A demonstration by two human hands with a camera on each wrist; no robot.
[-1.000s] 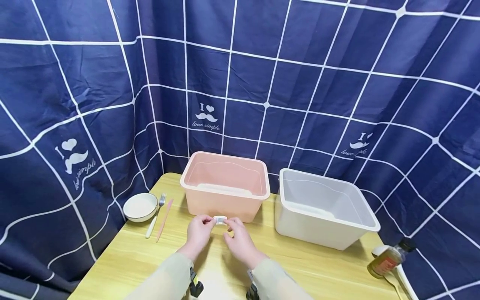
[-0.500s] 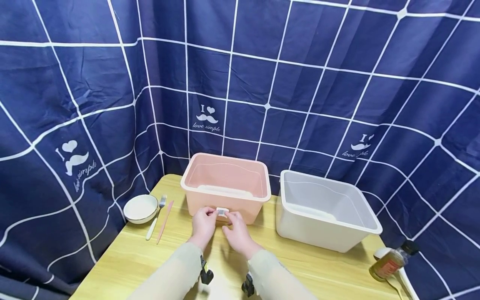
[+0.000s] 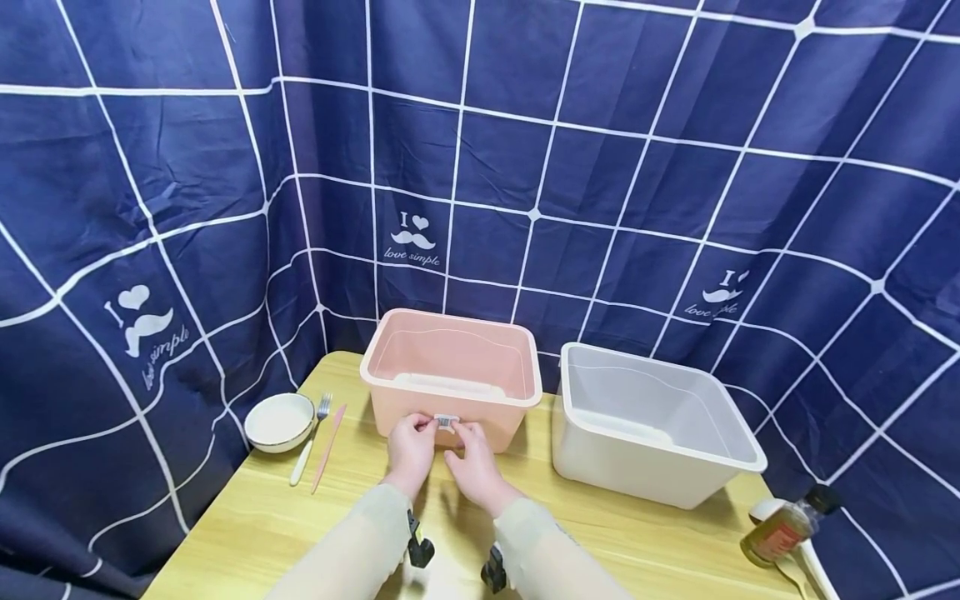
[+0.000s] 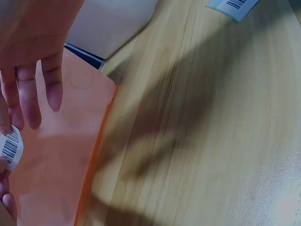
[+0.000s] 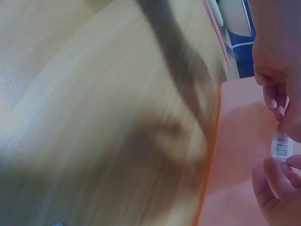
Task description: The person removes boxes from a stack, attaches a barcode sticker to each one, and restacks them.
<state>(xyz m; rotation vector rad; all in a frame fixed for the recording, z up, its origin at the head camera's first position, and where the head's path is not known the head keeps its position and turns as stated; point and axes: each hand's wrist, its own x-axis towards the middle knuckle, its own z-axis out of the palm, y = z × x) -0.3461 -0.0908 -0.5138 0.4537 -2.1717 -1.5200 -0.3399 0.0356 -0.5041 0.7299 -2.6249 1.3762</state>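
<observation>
A small white barcode sticker (image 3: 446, 422) lies against the front wall of the pink plastic bin (image 3: 397, 400), below its rim. My left hand (image 3: 409, 452) pinches the sticker's left end. At the other end, the right hand (image 3: 480, 472) pinches it between thumb and finger. Both wrist views show the barcode facing out between the fingertips, close to the bin wall. Whether its whole back touches the wall I cannot tell. The left wrist view also has another barcode piece (image 4: 237, 7) on the wooden table (image 4: 188, 141).
Right of the pink bin stands a light grey bin (image 3: 637, 475). On the left are a white bowl (image 3: 280, 421), a white-handled fork (image 3: 309, 446) and a pink knife (image 3: 327, 454). A black-capped bottle (image 3: 780, 533) lies tilted over pale utensils at the right. Blue curtain (image 3: 600, 167) surrounds the table.
Both hands have moved slightly forward and up with the sticker, from low in front of the pink bin to higher on its front wall. Over the last half second they barely move.
</observation>
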